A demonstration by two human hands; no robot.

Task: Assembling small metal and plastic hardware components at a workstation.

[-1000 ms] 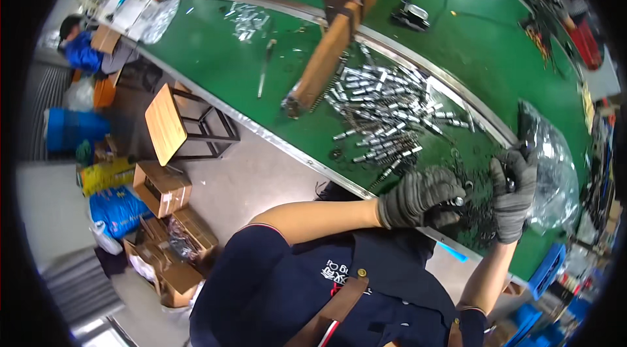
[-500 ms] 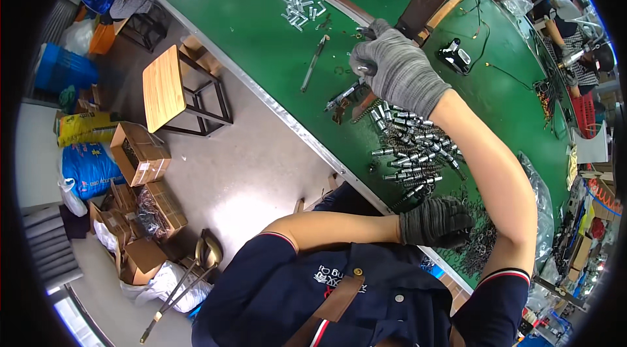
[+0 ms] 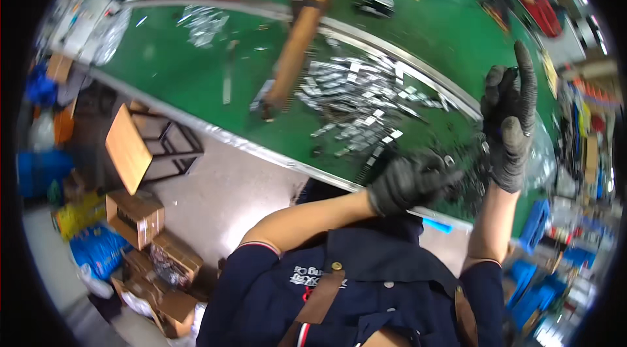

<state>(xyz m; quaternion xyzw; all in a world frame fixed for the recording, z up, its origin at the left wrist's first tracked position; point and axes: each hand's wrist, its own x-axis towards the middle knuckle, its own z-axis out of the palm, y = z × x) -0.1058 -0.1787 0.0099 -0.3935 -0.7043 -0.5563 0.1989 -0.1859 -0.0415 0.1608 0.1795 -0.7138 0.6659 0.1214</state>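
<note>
Low over the near edge of the green table, my left hand (image 3: pixel 415 182) in a grey knitted glove is blurred, its fingers curled together. A small shiny ring shows by its fingertips, but what it grips I cannot make out. Farther right, my gloved right hand (image 3: pixel 513 118) is raised, one finger straight up and the others partly bent and apart. It hovers beside a heap of small dark metal parts (image 3: pixel 473 174). Between and beyond both hands lies a pile of silver metal rods with springs (image 3: pixel 366 89), smeared by motion.
A brown bar (image 3: pixel 294 53) slants above the table, left of the rods. Short silver tubes (image 3: pixel 202 23) and a thin rod (image 3: pixel 227 72) lie farther left. A black-and-silver device (image 3: pixel 375 2) sits at the back. Floor at left holds a wooden-topped stool (image 3: pixel 125 148) and cardboard boxes (image 3: pixel 137 216).
My right hand has left the far part of the table by the bar and come to the right, above the dark parts. My left hand has shifted left and up. The view has turned.
</note>
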